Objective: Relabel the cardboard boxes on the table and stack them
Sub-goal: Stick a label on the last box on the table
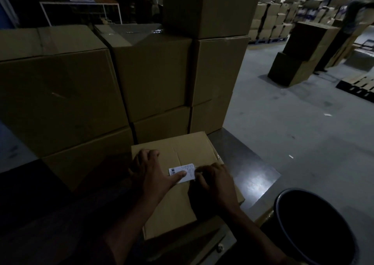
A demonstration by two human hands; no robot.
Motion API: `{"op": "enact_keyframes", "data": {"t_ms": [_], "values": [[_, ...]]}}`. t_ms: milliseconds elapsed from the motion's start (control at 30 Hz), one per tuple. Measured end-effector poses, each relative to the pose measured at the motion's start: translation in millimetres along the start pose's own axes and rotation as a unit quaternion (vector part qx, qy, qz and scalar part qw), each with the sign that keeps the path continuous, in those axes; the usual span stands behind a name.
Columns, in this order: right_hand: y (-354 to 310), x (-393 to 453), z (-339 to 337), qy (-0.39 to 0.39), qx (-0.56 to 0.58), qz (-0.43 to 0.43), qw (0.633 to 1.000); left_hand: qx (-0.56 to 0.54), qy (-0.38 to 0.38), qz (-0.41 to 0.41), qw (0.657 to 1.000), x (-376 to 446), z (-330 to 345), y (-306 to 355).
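Observation:
A cardboard box [182,149] lies flat on the metal table [253,173] right in front of me. A small white barcode label [189,168] sits on its top. My left hand [153,173] lies spread on the box, its thumb pressing the label's left part. My right hand [214,181] has its fingers curled at the label's right edge and pinches it there. Behind the box, several large cardboard boxes [60,94] stand stacked in a wall, with one more box [206,7] on top at the right.
A black round bin [315,228] stands at the lower right beside the table. Grey floor stretches to the right, with two stacked boxes [299,58], a pallet [358,86] and a person [356,11] at the far right. Many box stacks [271,17] fill the background.

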State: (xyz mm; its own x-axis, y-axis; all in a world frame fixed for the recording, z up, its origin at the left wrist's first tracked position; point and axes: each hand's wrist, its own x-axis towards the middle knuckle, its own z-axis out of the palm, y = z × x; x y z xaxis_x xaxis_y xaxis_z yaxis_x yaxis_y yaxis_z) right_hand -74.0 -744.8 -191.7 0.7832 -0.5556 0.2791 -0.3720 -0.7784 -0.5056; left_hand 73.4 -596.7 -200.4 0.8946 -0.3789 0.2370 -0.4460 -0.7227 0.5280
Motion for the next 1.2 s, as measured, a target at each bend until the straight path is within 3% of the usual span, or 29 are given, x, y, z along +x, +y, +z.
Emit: {"op": "enact_keyframes", "data": {"t_ms": [667, 900, 1000, 1200], "values": [[-8, 18, -7, -0.058, 0.018, -0.032, 0.998, 0.020, 0.010, 0.000, 1.000, -1, -4, 3], [-8, -29, -17, 0.030, 0.025, 0.027, 0.999, 0.007, 0.024, -0.011, 1.000, 7, 2, -1], [-12, -73, -23, 0.076, -0.006, 0.053, 0.996, 0.000, 0.001, -0.022, 1.000, 23, -2, -6], [-18, -92, -20, 0.115, 0.055, 0.125, 0.984, -0.017, -0.079, 0.013, 0.997, 48, -17, -19]]}}
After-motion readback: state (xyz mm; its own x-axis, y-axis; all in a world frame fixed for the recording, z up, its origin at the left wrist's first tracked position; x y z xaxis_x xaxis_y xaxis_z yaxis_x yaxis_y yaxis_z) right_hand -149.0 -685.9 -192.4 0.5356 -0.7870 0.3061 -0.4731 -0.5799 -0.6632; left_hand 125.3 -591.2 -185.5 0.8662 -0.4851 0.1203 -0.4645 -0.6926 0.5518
